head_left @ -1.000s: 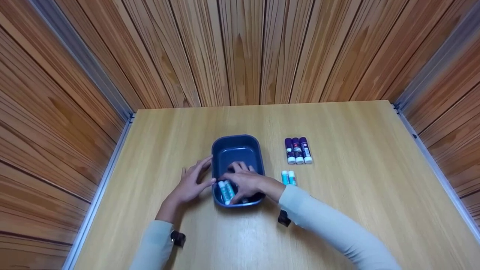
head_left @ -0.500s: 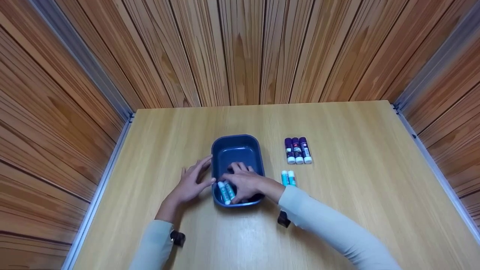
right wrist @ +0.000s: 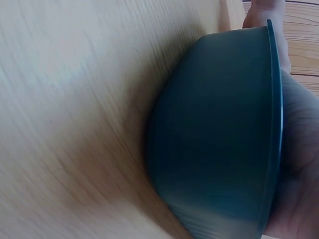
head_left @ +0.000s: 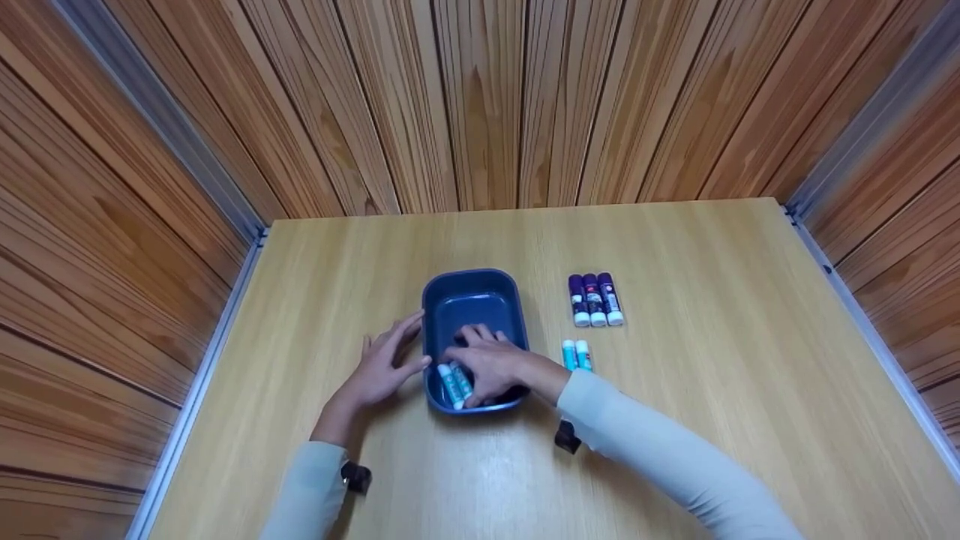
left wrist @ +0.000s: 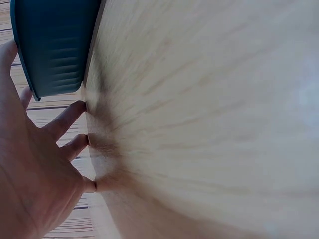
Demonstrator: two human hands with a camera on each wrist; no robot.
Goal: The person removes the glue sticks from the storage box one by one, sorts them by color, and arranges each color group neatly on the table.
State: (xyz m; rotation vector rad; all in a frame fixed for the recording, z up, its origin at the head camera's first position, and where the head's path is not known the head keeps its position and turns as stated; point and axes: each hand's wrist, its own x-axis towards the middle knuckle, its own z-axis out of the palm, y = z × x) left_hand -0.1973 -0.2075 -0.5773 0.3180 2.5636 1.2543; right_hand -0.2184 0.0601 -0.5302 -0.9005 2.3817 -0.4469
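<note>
A dark blue plastic bin [head_left: 480,281] sits mid-table, with two teal-and-white glue sticks [head_left: 451,386] side by side in its near left corner. My right hand [head_left: 491,367] reaches down into the bin over its right wall. Its thumb and index finger span one glue stick end to end; the other fingers point toward the bin's far end. My left hand [head_left: 381,371] is spread against the bin's left side, thumb and index finger at the rim. In the left wrist view, other fingers [left wrist: 70,119] of it stand on the table. The right wrist view mostly shows the bin's outer wall [right wrist: 214,129].
Right of the bin, three purple glue sticks [head_left: 595,300] with white ends lie in a row on the wooden table [head_left: 712,337]. Two more teal glue sticks [head_left: 577,355] lie nearer, partly behind the right forearm. Wood-panelled walls [head_left: 480,112] enclose the table.
The two glue sticks in the bin have shifted slightly to the right, with the right thumb and index finger following. A dark spot under the right hand is now covered. The left hand stays put.
</note>
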